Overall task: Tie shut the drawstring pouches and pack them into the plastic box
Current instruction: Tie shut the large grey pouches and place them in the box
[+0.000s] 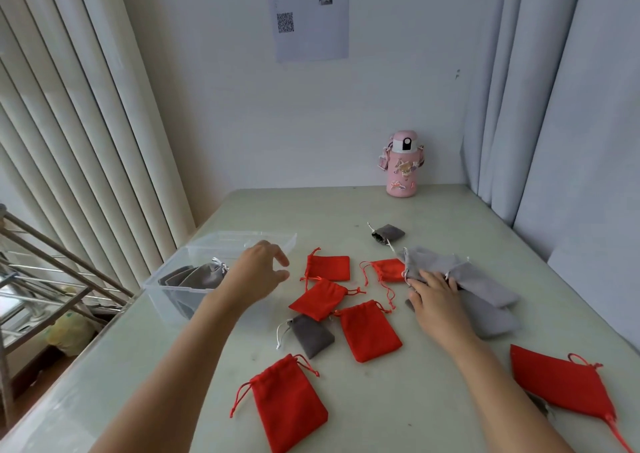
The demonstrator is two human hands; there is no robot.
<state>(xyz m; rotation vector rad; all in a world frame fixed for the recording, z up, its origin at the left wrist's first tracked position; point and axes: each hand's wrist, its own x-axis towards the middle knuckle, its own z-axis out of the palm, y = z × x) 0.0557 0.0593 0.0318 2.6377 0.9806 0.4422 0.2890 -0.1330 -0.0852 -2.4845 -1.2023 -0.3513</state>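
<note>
The soft, light velvet drawstring pouches, red (329,268) and pale grey (433,262), lie scattered on the pale green worktop (450,217) and will likely flop and slide, so they are best taken at the gathered neck or by the thin cords. The left hand (258,272) hovers loosely spread and empty beside the clear plastic box (156,290), while the right hand (436,300) rests with straight fingers on a grey pouch's neck. Which cords are knotted is too fine to tell, and the grey pouches in the box (194,279) blur behind its wall.
</note>
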